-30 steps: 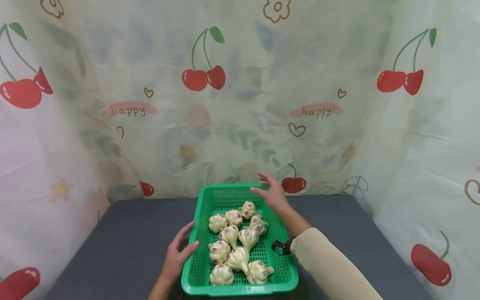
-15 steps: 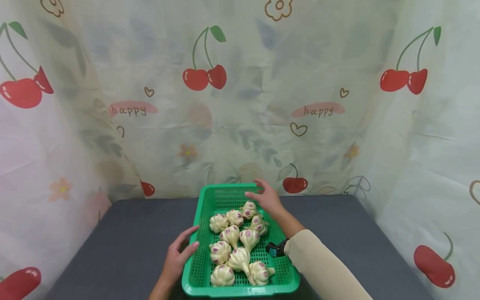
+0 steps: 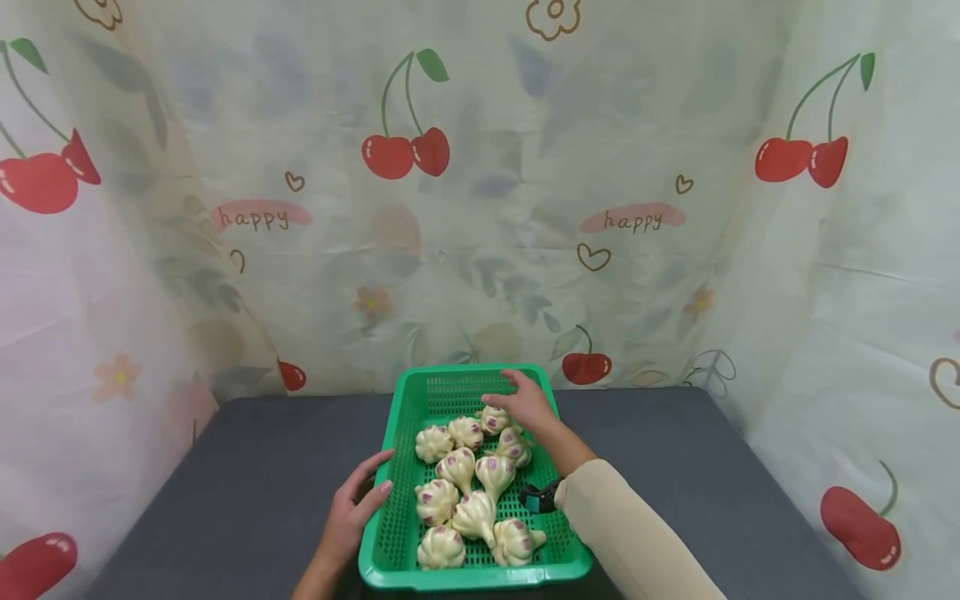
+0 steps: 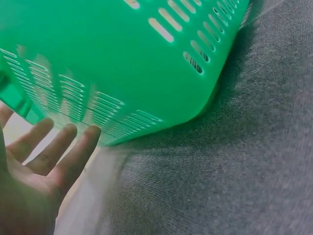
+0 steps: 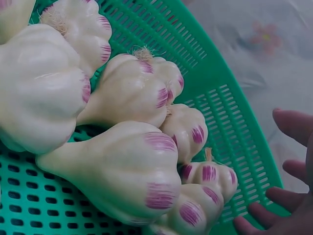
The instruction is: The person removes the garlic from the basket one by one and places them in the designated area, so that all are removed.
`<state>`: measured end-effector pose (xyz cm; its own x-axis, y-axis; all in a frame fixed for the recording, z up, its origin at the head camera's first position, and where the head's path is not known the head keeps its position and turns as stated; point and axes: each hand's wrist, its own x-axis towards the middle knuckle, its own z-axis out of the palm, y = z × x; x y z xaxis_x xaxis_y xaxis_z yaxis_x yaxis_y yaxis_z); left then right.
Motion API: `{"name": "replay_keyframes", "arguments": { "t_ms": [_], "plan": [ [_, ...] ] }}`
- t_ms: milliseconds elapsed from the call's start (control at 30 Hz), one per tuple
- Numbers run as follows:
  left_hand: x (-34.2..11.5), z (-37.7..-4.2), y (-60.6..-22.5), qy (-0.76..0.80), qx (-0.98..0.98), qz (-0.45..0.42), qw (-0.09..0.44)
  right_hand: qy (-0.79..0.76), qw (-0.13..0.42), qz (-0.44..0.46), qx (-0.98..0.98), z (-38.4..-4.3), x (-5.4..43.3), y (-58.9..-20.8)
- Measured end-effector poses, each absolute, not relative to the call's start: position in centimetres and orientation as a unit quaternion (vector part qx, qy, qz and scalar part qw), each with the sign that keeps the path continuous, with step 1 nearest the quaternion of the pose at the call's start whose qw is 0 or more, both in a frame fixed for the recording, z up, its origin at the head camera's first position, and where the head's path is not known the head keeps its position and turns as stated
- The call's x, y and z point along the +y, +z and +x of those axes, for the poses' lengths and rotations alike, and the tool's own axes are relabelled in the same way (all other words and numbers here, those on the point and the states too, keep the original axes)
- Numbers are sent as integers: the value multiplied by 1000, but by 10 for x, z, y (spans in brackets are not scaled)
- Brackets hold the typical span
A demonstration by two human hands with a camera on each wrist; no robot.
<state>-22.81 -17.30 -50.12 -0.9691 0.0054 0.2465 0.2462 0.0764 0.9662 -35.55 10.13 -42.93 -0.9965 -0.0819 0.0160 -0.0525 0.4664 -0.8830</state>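
Note:
A green plastic basket [image 3: 476,579] with slotted walls holds several white garlic bulbs [image 3: 474,515] streaked with purple. My left hand [image 3: 351,504] is at the basket's left side, thumb and fingers spread along the rim. Seen from the left wrist, the fingers [image 4: 73,156] extend loosely toward the outer wall. Over the basket's far right part hovers my right hand [image 3: 527,404], fingers apart and nothing held. Its fingertips overlap the farthest garlic bulb [image 3: 493,422] in the head view. From the right wrist, the spread fingers [image 5: 279,198] appear beside the basket's far wall.
The basket stands on a dark grey cloth-covered table [image 3: 277,475]. A pale curtain [image 3: 480,208] printed with cherries and "happy" hangs behind and on both sides. A dark watch-like band [image 3: 540,497] is on the right wrist, below a beige sleeve [image 3: 637,533].
My right hand has moved left and a little nearer, from the far right rim to above the farthest garlic bulb. The left hand stays by the rim, and the garlic bulbs keep their places.

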Motion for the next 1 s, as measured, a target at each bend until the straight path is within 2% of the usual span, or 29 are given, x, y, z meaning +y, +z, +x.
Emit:
{"name": "replay_keyframes", "arguments": {
  "t_ms": [467,800,1000],
  "plan": [
    [-187,-237,-501,-660,-731,-156,70,-471,65,-58,878,-351,89,-439],
    [-188,-240,-501,-661,-733,-153,40,-433,108,-75,892,-361,92,-450],
    [-187,-243,-500,-671,-728,-143,17,-401,113,-97,904,-364,95,-453]
  ]
}}
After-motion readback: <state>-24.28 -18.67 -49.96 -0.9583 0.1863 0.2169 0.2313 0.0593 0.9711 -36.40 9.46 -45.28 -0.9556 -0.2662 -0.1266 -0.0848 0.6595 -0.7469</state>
